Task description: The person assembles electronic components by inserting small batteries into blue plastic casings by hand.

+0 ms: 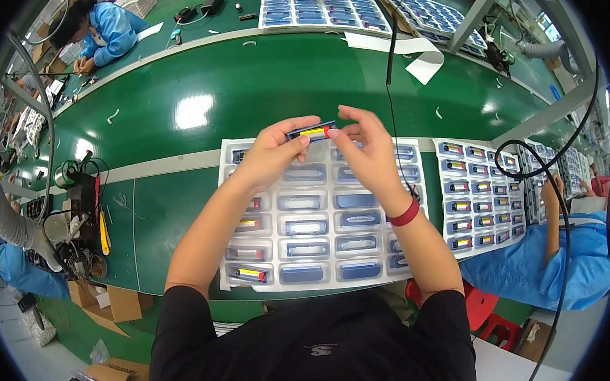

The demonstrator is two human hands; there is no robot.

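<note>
The head view looks down on a long green workbench (207, 80) with a glossy top that mirrors a ceiling lamp; a pale strip runs along it. Grey metal posts rise at the far right, and a black cable (392, 42) hangs down over the bench.

A clear plastic tray (313, 278) lies on the bench right before the person. Its rows of pockets mostly hold small blue oblong parts; a few pockets in its left column hold parts with yellow and red faces. Above the far edge of this tray the left hand (274, 154) and right hand (370, 152) meet. Both pinch one small dark part with a yellow and red face (311, 131) between thumb and fingertips, one hand at each end; the other fingers curl loosely. A red band (405, 213) sits on the right wrist.

Just right of the tray lies a second tray (478, 197), filled with the yellow and red faced parts. Far beyond the tray, more filled trays (323, 10) line the bench's back edge. Left of the tray stands a cluster of tools and wires (81, 198). People in blue coats work at the tray's far left (109, 28) and near right (545, 264).
</note>
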